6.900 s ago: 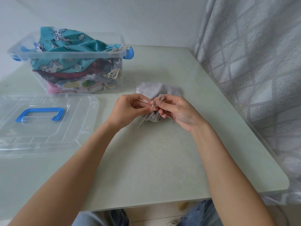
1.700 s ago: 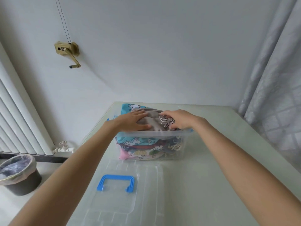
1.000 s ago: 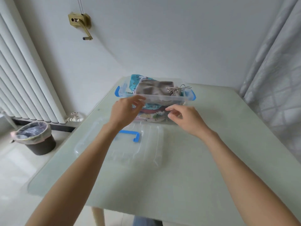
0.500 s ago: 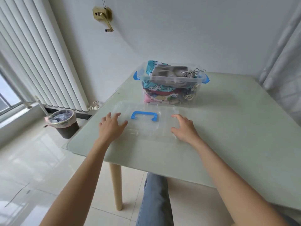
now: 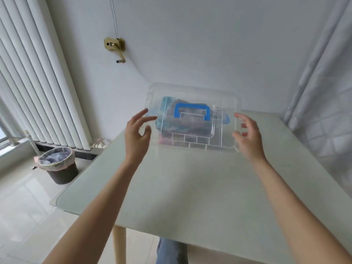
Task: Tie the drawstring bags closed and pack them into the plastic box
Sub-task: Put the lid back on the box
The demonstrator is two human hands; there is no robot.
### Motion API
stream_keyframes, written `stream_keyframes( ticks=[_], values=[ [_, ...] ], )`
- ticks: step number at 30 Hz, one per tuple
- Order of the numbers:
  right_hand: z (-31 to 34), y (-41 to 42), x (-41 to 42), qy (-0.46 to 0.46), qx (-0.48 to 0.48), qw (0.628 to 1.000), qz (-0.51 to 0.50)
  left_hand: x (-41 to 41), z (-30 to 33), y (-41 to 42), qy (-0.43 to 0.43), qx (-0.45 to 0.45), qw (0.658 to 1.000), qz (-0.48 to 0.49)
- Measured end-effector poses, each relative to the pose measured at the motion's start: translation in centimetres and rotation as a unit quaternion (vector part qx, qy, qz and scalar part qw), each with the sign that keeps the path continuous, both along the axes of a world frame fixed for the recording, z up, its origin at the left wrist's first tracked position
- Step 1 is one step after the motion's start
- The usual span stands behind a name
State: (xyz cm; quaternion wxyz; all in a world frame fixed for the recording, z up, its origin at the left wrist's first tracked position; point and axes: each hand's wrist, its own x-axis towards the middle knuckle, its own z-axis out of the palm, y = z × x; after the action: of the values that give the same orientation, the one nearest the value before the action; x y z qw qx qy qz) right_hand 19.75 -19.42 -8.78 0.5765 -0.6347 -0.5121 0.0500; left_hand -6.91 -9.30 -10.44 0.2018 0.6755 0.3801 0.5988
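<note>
Lid: a clear, ribbed plastic lid (image 5: 224,103) with 1 blue handle (image 5: 192,111) at its middle is held up off the table, tilted with its top side toward the camera, between the 2 hands.
Left hand: the left hand (image 5: 137,134) holds the lid's left edge, thumb on the near side and the fingers (image 5: 142,113) spread and only lightly bent along the rim.
Right hand: the right hand (image 5: 247,134) holds the lid's right edge, its fingers (image 5: 240,116) curved onto the rim; how firmly it grips cannot be told.
Box: the clear plastic storage box (image 5: 226,119) stands on the far part of the table and is seen mostly through the lid; a blue latch shows at its right end.
Bags: the fabric drawstring bags (image 5: 167,103) lie packed inside the box, teal, grey and pink cloth blurred behind the lid; their cords cannot be made out.
Table: a pale green glass-topped table (image 5: 190,187) on a light wooden leg (image 5: 120,244).
Surroundings: a white ribbed radiator (image 5: 38,82) at the left wall, a dark waste bin (image 5: 59,164) with a pink-edged liner on the tiled floor, a brass hand crank (image 5: 116,48) on the white wall, a grey patterned curtain (image 5: 323,92) at the right.
Person: a leg in blue jeans (image 5: 171,250) shows under the table's near edge.
</note>
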Motion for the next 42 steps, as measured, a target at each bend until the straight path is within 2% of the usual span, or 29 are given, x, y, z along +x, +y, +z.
stream_keyframes(
  ticks=[5, 8, 11, 14, 20, 32, 34, 38, 40, 42],
  values=[
    [3.0, 6.9, 4.9, 0.051, -0.053, 0.995, -0.061, 4.0, 3.2, 6.8, 0.037, -0.046, 0.998, -0.020],
    [3.1, 9.6, 7.3, 0.088, -0.111, 0.987, -0.073, 5.9, 3.9, 9.4, 0.075, -0.064, 0.995, -0.026],
    [2.3, 11.6, 9.0, 0.127, -0.167, 0.975, -0.078, 6.6, 3.8, 11.5, 0.073, -0.089, 0.993, -0.027],
    [1.3, 13.2, 9.4, 0.106, -0.204, 0.971, -0.070, 6.0, 3.2, 13.1, 0.064, -0.106, 0.992, -0.018],
    [1.3, 14.5, 7.9, 0.086, -0.195, 0.976, -0.037, 4.4, 1.8, 14.8, 0.032, -0.154, 0.987, -0.022],
    [1.5, 15.2, 7.1, -0.015, -0.245, 0.969, -0.038, 4.0, 1.3, 14.5, 0.082, -0.213, 0.974, -0.014],
    [1.1, 15.2, 7.4, -0.039, -0.264, 0.963, -0.051, 3.7, 1.4, 14.8, 0.132, -0.224, 0.966, -0.004],
    [1.0, 15.1, 7.6, -0.064, -0.304, 0.947, -0.077, 3.4, 2.5, 14.8, 0.328, -0.166, 0.926, 0.085],
    [1.1, 15.2, 7.4, -0.049, -0.308, 0.948, -0.064, 3.7, 3.1, 14.7, 0.411, -0.096, 0.898, 0.124],
    [1.2, 15.0, 7.0, -0.032, -0.302, 0.951, -0.054, 4.4, 3.7, 14.4, 0.441, -0.002, 0.888, 0.129]
  ],
)
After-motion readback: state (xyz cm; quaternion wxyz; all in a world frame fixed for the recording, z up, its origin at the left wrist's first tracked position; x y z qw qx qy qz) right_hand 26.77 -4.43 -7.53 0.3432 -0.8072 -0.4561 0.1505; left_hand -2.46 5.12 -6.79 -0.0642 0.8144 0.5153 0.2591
